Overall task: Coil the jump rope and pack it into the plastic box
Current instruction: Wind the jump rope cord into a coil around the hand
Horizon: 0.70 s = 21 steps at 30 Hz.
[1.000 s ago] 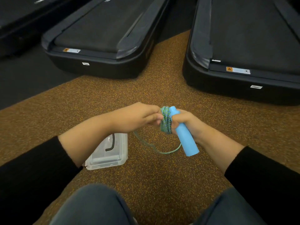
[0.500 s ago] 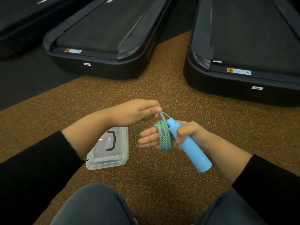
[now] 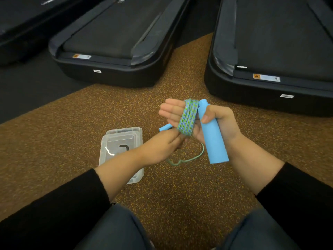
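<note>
**Jump rope part-coiled on right hand; box on floor at left**

Left treadmill [image 3: 115,42]: black, at upper left, rear end toward the camera.

Plastic box [image 3: 122,141]: clear, lid on, black carry handle on top. Lies flat on the brown speckled floor [image 3: 63,127], partly under the left forearm, near the hands and apart from the rope.

Left hand [image 3: 162,147]: back up, fingers curled, tips at the lower edge of the coil and seemingly pinching the rope there; fingertips themselves hidden.

Second handle [image 3: 165,127]: short blue end only, poking out between the two hands; cannot tell what holds it.

Jump rope [image 3: 188,120]: green-and-blue braid, several turns wound around the straight fingers of the right hand. One loose loop [image 3: 187,158] hangs below the hands.

Right hand [image 3: 216,123]: palm up, four fingers held out straight inside the coil, thumb bent down over the blue handle [image 3: 214,141] and pinning it to the palm. Handle tilted, top end beside the coil, lower end past the wrist.

Right treadmill [image 3: 270,51]: black, at upper right, warning label on the rear edge.
</note>
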{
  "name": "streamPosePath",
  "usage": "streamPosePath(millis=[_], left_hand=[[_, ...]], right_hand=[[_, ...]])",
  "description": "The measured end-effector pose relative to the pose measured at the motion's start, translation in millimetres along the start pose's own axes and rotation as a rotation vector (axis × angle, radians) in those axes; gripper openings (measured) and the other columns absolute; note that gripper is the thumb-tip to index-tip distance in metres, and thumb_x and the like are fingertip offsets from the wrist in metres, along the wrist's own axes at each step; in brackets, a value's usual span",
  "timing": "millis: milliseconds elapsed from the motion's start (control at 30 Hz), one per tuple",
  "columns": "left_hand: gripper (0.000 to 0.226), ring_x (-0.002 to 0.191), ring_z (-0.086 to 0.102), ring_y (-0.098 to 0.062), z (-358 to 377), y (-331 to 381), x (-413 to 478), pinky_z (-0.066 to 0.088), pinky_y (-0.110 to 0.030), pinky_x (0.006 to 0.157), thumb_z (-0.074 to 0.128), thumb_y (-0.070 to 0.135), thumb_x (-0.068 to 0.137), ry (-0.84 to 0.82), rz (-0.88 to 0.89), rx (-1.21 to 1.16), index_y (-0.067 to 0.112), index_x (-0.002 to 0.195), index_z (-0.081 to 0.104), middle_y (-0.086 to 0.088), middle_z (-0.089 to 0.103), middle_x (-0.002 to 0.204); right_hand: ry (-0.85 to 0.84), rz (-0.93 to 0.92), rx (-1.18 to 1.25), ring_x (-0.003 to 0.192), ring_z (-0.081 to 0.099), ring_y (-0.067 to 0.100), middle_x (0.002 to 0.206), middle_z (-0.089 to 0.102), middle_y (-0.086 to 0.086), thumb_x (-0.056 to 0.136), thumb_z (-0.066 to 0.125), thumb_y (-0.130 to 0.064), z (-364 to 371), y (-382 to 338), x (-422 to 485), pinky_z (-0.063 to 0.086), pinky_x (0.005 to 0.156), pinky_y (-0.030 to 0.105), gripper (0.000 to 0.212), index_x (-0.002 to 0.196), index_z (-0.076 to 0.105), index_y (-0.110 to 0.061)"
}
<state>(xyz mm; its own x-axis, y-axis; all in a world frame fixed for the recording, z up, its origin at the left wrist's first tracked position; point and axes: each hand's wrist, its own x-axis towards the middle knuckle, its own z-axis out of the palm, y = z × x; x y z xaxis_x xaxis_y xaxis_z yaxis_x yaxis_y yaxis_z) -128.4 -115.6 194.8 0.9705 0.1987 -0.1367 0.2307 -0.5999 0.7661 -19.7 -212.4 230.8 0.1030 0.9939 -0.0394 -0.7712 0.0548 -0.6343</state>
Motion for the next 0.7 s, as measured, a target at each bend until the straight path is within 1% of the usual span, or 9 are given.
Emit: streamPosePath(millis=[100, 200, 333, 433, 500, 533, 567, 633, 700], left_hand=[[0.028, 0.056, 0.044, 0.000, -9.8, 7.7, -3.3, 0.033, -0.011, 0.056, 0.034, 0.024, 0.098, -0.044, 0.076, 0.154, 0.029, 0.072, 0.041, 0.010, 0.042, 0.062], [0.023, 0.058, 0.044, -0.010, -23.0, 10.2, -8.6, 0.030, -0.026, 0.059, 0.032, 0.031, 0.098, -0.062, 0.116, 0.310, 0.025, 0.079, 0.043, 0.007, 0.044, 0.062], [0.021, 0.077, 0.057, -0.024, -39.0, 17.9, -13.9, 0.046, -0.037, 0.073, 0.031, 0.038, 0.097, -0.042, 0.108, 0.530, 0.030, 0.085, 0.045, 0.001, 0.059, 0.080], [0.020, 0.084, 0.061, -0.027, -51.5, 17.3, -16.9, 0.048, -0.040, 0.074, 0.030, 0.041, 0.096, -0.013, 0.114, 0.611, 0.030, 0.088, 0.044, -0.002, 0.064, 0.089], [0.020, 0.074, 0.056, -0.019, -57.9, 21.1, -17.8, 0.042, -0.033, 0.067, 0.030, 0.042, 0.096, -0.042, 0.138, 0.582, 0.034, 0.079, 0.037, 0.010, 0.055, 0.076], [0.021, 0.069, 0.052, -0.013, -59.7, 23.8, -17.0, 0.038, -0.031, 0.065, 0.030, 0.042, 0.096, -0.063, 0.153, 0.565, 0.034, 0.077, 0.035, 0.014, 0.049, 0.071], [0.022, 0.067, 0.049, -0.009, -61.1, 25.8, -15.3, 0.037, -0.031, 0.065, 0.030, 0.042, 0.096, -0.082, 0.172, 0.555, 0.033, 0.077, 0.038, 0.015, 0.048, 0.069], [0.024, 0.071, 0.053, -0.012, -62.4, 27.9, -10.3, 0.043, -0.033, 0.066, 0.031, 0.043, 0.095, -0.091, 0.205, 0.560, 0.029, 0.085, 0.047, 0.011, 0.056, 0.076], [0.027, 0.076, 0.057, -0.015, -63.6, 24.6, -5.3, 0.045, -0.033, 0.069, 0.032, 0.042, 0.095, -0.076, 0.212, 0.554, 0.025, 0.093, 0.052, 0.006, 0.062, 0.083]], right_hand=[[0.076, -0.023, -0.039, 0.121, 0.055, 0.030, 0.123, 0.062, 0.022, 0.043, 0.062, -0.010, -9.6, -4.8, 3.2, 0.036, 0.108, 0.037, 0.081, 0.122, 0.054, 0.007], [0.146, -0.022, -0.061, 0.121, 0.055, 0.033, 0.126, 0.057, 0.027, 0.036, 0.066, -0.008, -9.5, -9.4, 5.6, 0.041, 0.104, 0.039, 0.094, 0.126, 0.047, 0.010], [0.238, 0.056, -0.136, 0.113, 0.061, 0.028, 0.136, 0.048, 0.029, 0.042, 0.046, -0.003, -13.5, -5.6, 3.0, 0.059, 0.080, 0.029, 0.091, 0.132, 0.040, 0.009], [0.277, 0.109, -0.245, 0.100, 0.067, 0.024, 0.112, 0.067, 0.021, 0.046, 0.047, -0.005, -17.1, -1.9, -1.5, 0.057, 0.083, 0.026, 0.071, 0.116, 0.059, 0.004], [0.275, 0.142, -0.330, 0.065, 0.072, 0.013, 0.073, 0.075, 0.013, 0.063, 0.043, 0.002, -16.7, 1.3, -9.2, 0.057, 0.059, 0.016, 0.035, 0.075, 0.076, -0.002], [0.233, 0.148, -0.354, 0.044, 0.065, 0.008, 0.052, 0.069, 0.008, 0.071, 0.037, 0.006, -15.1, 3.2, -14.8, 0.050, 0.042, 0.013, 0.041, 0.053, 0.072, -0.003], [0.209, 0.174, -0.385, 0.031, 0.055, 0.006, 0.042, 0.061, 0.004, 0.071, 0.036, 0.006, -13.2, 5.8, -19.3, 0.041, 0.032, 0.012, 0.043, 0.044, 0.067, -0.005], [0.234, 0.228, -0.400, 0.026, 0.049, 0.006, 0.042, 0.056, 0.005, 0.064, 0.039, 0.006, -1.2, 6.6, -22.1, 0.035, 0.028, 0.012, 0.026, 0.054, 0.060, -0.004], [0.237, 0.228, -0.346, 0.027, 0.053, 0.007, 0.038, 0.058, 0.003, 0.057, 0.034, 0.012, 4.8, 7.6, -21.5, 0.037, 0.028, 0.011, 0.022, 0.059, 0.052, -0.001]])
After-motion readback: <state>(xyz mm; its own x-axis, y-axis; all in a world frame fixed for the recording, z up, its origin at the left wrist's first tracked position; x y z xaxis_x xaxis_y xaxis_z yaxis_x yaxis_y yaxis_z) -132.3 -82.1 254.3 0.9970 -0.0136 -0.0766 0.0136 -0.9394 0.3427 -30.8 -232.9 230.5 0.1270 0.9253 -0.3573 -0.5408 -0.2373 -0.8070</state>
